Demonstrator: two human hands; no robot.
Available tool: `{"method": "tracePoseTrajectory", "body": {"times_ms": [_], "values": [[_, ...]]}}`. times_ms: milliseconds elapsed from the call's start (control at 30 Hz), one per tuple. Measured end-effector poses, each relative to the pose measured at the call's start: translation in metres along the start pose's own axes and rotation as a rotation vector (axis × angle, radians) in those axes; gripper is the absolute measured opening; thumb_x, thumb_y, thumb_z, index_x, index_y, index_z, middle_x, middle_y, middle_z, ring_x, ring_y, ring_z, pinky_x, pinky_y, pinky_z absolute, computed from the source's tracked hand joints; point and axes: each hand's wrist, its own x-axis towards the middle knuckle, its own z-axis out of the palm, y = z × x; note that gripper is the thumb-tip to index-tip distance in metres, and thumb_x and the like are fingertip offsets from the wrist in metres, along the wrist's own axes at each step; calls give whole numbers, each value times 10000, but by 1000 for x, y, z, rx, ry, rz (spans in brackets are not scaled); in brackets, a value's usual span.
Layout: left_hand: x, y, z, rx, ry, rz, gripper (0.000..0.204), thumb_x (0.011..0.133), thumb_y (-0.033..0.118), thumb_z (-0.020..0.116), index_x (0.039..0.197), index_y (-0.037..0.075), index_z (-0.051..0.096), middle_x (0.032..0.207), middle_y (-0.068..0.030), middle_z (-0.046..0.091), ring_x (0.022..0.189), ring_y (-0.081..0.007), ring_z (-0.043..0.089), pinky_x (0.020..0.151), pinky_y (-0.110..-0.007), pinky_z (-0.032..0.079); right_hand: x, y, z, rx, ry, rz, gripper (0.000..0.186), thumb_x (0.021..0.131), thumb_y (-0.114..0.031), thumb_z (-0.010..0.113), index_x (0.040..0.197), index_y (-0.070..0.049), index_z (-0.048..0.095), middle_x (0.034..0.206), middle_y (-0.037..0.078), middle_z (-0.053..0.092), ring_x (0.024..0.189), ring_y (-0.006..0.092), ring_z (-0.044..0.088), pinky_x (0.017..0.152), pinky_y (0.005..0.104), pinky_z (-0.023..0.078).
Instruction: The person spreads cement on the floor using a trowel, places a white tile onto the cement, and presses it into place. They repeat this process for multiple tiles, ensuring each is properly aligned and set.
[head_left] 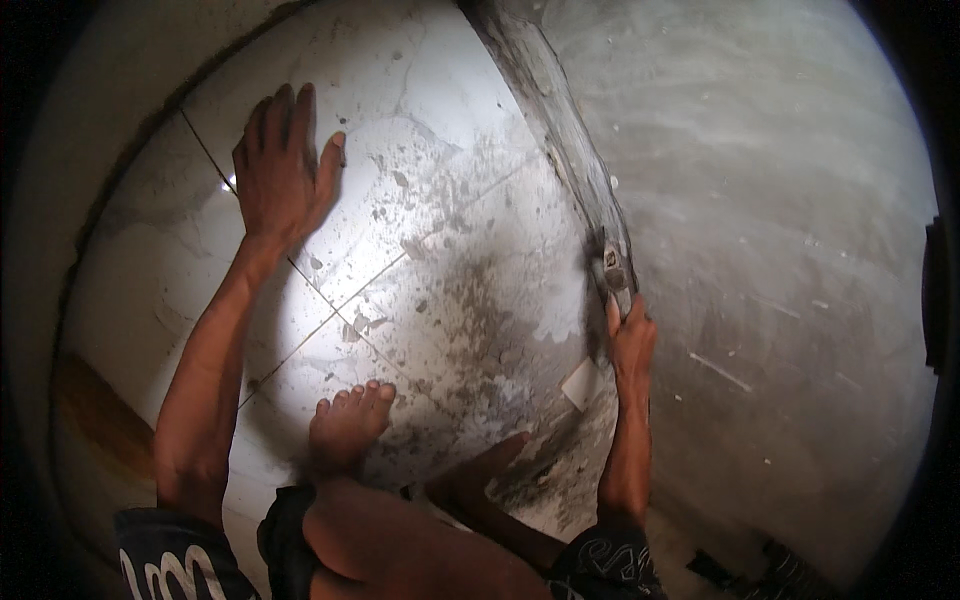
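My left hand [279, 175] lies flat on the white floor tiles [390, 75], its fingers stretched out and the thumb apart; it holds nothing. On the right, my right hand [631, 340] is closed around what looks like a small hammer [613, 265], its head pointing away from me. The hammer is over the rough, grey mortar strip [560, 110] where the tiles meet the grey cement surface [760, 220]. Whether the hammer touches the strip I cannot tell. A small, pale tile piece [580, 384] lies beside my right wrist.
Grey mortar crumbs and dust [480, 310] cover the tiles between my hands. Loose chips [360, 325] lie near a tile joint. My bare foot [350, 420] rests on the tiles below. A brown patch [100, 415] shows at the left, and dark objects [765, 572] at the lower right.
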Motion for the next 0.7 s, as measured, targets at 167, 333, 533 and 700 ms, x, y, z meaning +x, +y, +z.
{"method": "tracePoseTrajectory", "body": {"times_ms": [167, 333, 533, 700], "values": [[-4, -2, -1, 27, -3, 11, 638, 964, 419, 541, 1492, 92, 393, 1500, -173, 391, 1401, -357, 333, 1116, -533, 303, -22, -9, -4, 143, 217, -274, 339, 928, -288, 663, 1017, 27, 574, 708, 278, 634, 646, 484, 637, 545, 509, 489], [-3, -2, 4, 31, -48, -10, 643, 982, 442, 507, 1514, 115, 359, 1535, -168, 354, 1431, -359, 297, 1144, -543, 267, 6, -14, 1, -94, -1, -22, 364, 928, -315, 667, 997, 31, 574, 696, 271, 630, 646, 478, 636, 549, 517, 485], [-5, -3, 3, 73, -58, -7, 647, 980, 446, 503, 1518, 118, 356, 1539, -166, 348, 1432, -360, 290, 1150, -540, 257, -11, -30, -4, 205, 307, -489, 366, 874, -290, 729, 956, 26, 562, 630, 244, 617, 571, 446, 631, 496, 487, 484], [-2, 4, 6, 54, -68, -4, 647, 987, 449, 490, 1530, 135, 334, 1551, -163, 330, 1440, -359, 277, 1150, -551, 251, 5, -7, 10, -58, 29, -55, 382, 875, -272, 729, 1012, 43, 561, 638, 253, 623, 571, 453, 630, 509, 490, 493]]}}
